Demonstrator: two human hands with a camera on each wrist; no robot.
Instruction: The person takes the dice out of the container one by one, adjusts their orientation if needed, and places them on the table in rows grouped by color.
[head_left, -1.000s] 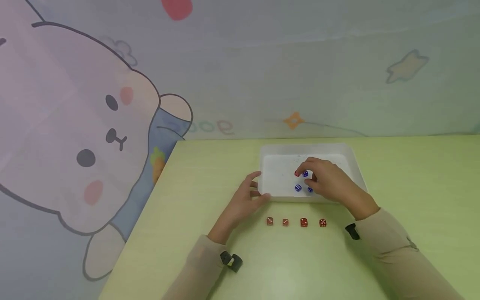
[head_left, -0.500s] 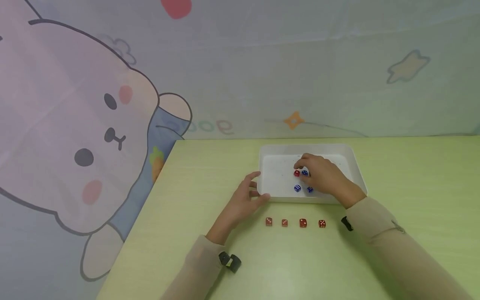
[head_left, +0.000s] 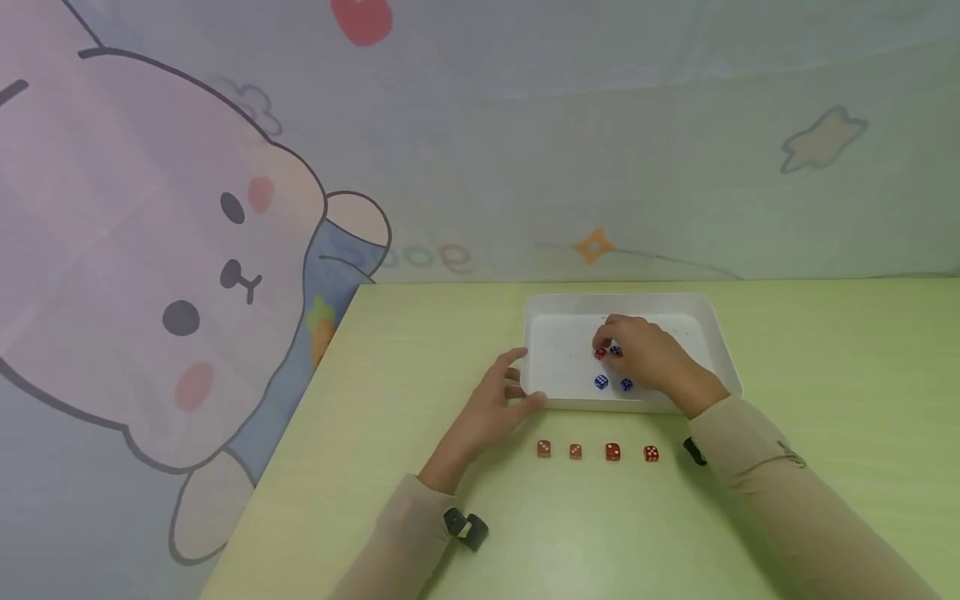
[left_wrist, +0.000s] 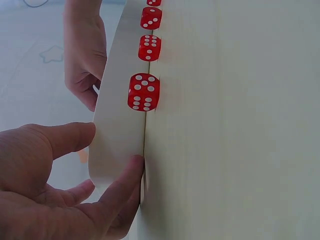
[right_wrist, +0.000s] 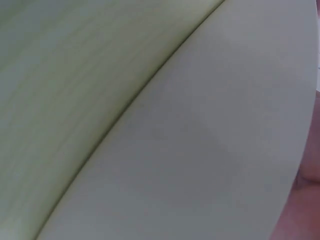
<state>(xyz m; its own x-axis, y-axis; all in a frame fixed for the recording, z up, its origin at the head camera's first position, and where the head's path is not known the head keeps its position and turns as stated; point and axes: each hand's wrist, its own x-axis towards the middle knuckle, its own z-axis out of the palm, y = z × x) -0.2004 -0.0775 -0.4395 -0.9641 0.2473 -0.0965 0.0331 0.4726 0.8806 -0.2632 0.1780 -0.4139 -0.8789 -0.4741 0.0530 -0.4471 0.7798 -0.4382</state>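
Note:
A white tray [head_left: 718,333] lies on the table. My left hand [head_left: 491,408] holds its near left corner, thumb at the front wall and fingers at the left side, as the left wrist view also shows. Over the tray, my right hand [head_left: 648,354] reaches down with curled index finger and thumb around a red die [head_left: 600,354]. Close beside that die sits a blue die [head_left: 616,351], partly covered by the hand. Two more blue dice, one [head_left: 602,382] left and one [head_left: 626,384] right, lie nearer the tray's front. The right wrist view shows mostly tray wall.
Several red dice stand in a row on the green table [head_left: 577,517] before the tray, from the leftmost die [head_left: 543,449] to the rightmost die [head_left: 651,453]. Behind the table hangs a cartoon-printed cloth [head_left: 525,150].
The right hand draws back a little, its fingers part above the red die, then close down around it. The left hand stays at the tray corner. The head view shifts slightly.

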